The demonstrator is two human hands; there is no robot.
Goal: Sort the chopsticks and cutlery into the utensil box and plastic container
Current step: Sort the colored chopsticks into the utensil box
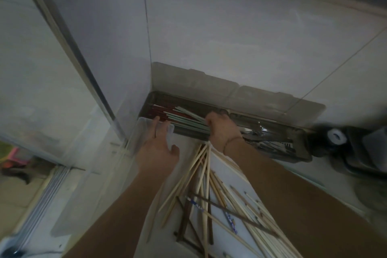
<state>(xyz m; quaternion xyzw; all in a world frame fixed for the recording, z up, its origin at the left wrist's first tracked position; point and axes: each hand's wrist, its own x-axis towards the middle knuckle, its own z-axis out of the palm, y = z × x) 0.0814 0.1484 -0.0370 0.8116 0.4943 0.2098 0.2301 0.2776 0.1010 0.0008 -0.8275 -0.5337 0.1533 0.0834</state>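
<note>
A dark utensil box (301, 154) with its lid raised stands against the wall. Its left part holds pale green chopsticks (186, 120) and dark red chopsticks (159, 110); metal cutlery (261, 132) fills its right part. My right hand (222, 126) grips the near ends of the green chopsticks inside the box. My left hand (158, 146) rests with straight fingers on the far rim of a clear plastic container (134, 132). A heap of bamboo and dark chopsticks (209, 195) lies on the white counter below my arms.
Tiled walls meet in a corner just behind the box. A dark appliance with a white knob (336, 136) sits to the right of the box. The counter's left edge drops to a floor with a sliding-door track (48, 190).
</note>
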